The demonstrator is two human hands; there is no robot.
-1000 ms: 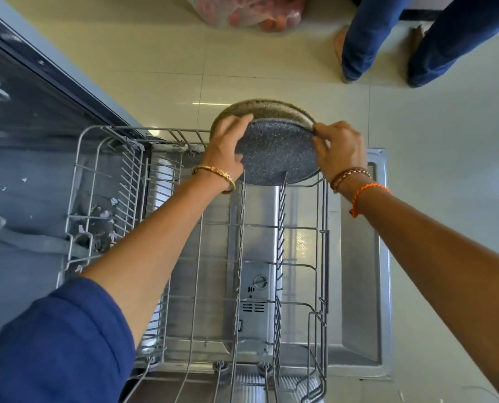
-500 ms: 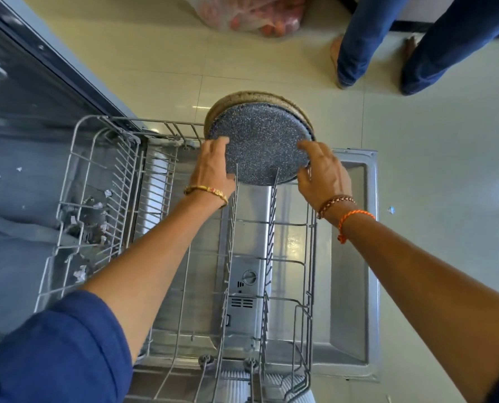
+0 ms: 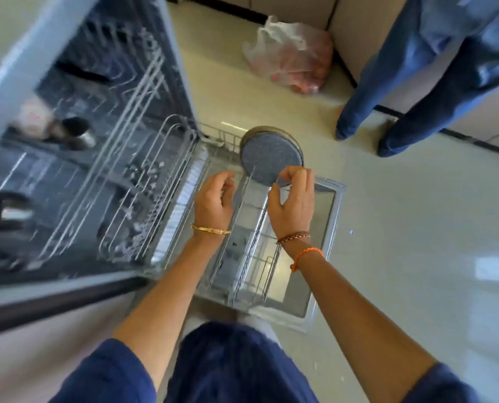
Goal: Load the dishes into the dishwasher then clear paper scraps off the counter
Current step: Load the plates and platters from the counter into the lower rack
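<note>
A round speckled grey plate (image 3: 270,157) with a brown rim stands upright on edge at the far end of the pulled-out lower dishwasher rack (image 3: 242,257). My left hand (image 3: 213,200) hovers over the rack to the plate's left, fingers loosely curled, holding nothing. My right hand (image 3: 293,199) hangs just in front of the plate's lower right edge with relaxed, bent fingers. Whether its fingertips still touch the rim is unclear. The view is blurred by motion.
The open dishwasher door (image 3: 325,228) lies flat under the rack. The upper rack (image 3: 120,170) at left holds a steel cup (image 3: 78,135) and small bits. A plastic bag (image 3: 289,59) lies on the floor. Another person's legs (image 3: 417,97) stand at the far right.
Both hands have let go of the plate and drawn back toward me. The plate stays standing in the rack. My head has risen and pulled back, so more of the dishwasher shows.
</note>
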